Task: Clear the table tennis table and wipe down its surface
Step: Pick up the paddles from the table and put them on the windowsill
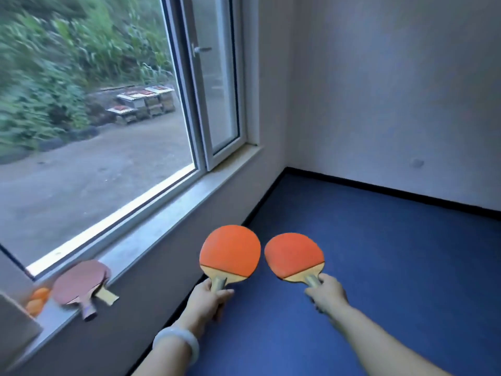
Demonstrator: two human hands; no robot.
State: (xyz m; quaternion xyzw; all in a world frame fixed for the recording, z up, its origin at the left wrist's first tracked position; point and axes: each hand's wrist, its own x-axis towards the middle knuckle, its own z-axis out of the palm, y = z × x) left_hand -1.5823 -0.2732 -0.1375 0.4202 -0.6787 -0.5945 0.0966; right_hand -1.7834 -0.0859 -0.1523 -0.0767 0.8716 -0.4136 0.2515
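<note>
1. Wrist, left, with pale bangle (176,341), nearest the camera at the bottom edge.
2. Left hand (207,301): fingers curled tight round the handle of the left bat (230,252); orange face up, held in the air close to the wall below the sill.
3. Right hand (326,294): same grip, fingers wrapped round the handle of the right bat (294,257); orange face up, held over the blue floor (379,253). The two blades are just beside each other, edges nearly meeting, apparently not touching.
4. Sill (151,240), to the left: two dark red bats (81,284) lying overlapped, handles jutting past the front edge; just beside them, further left, orange balls (38,299), partly hidden by a grey-brown flat object (13,329) at the frame edge, identity unclear.
5. Window (108,118) above the sill, one sash (217,77) swung inward; greenery and stacked boxes outside.
6. White walls and black skirting at the far corner.
7. Bench: not in view.
8. Progress, as judged: clearing is under way, with some gear already on the sill and two bats in hand, probably headed there. Wiping cannot be assessed; no cloth is visible.
</note>
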